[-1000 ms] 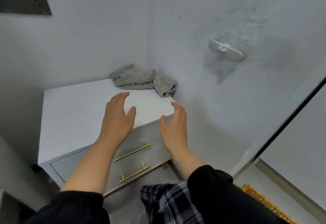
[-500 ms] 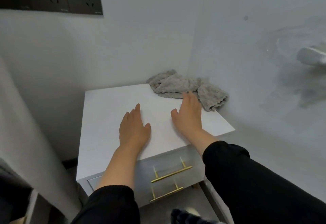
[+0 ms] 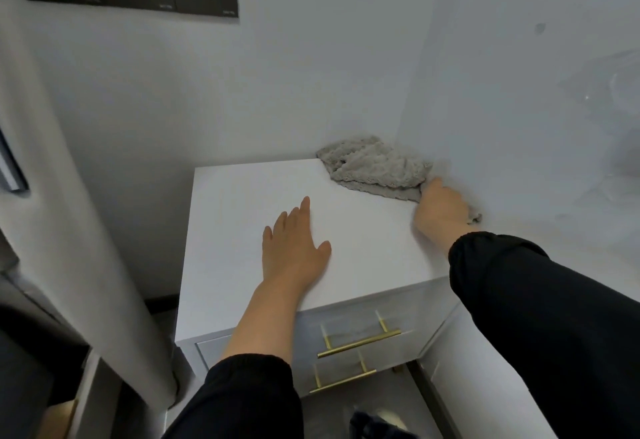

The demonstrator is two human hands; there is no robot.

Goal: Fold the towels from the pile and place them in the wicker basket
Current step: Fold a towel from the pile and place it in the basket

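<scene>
Here the white cabinet (image 3: pixel 242 217) filled the middle of the view, and the grey towels (image 3: pixel 374 168) lay crumpled on its far right corner, pressed against both walls. The wicker basket was not in view.

The left hand (image 3: pixel 294 244) remained flat on the cabinet top. Its fingers were straight and slightly spread, it held nothing, and it was well apart from the towels.

The right hand (image 3: pixel 441 210) showed the change. Half a second earlier it had lain flat, with its fingertips just touching the near edge of the pile. Now it had moved to the right end of the pile, beside the right wall. Its fingers were curled down into the cloth, and a scrap of towel stuck out to the right of the hand. The fingertips themselves were hidden, so the firmness of the hold could not be told.

Judged from this, the reach had ended and the pick-up of a first towel was beginning. No towel had yet been folded. The pile looked likely to drag as one lump unless a single layer was separated.
</scene>
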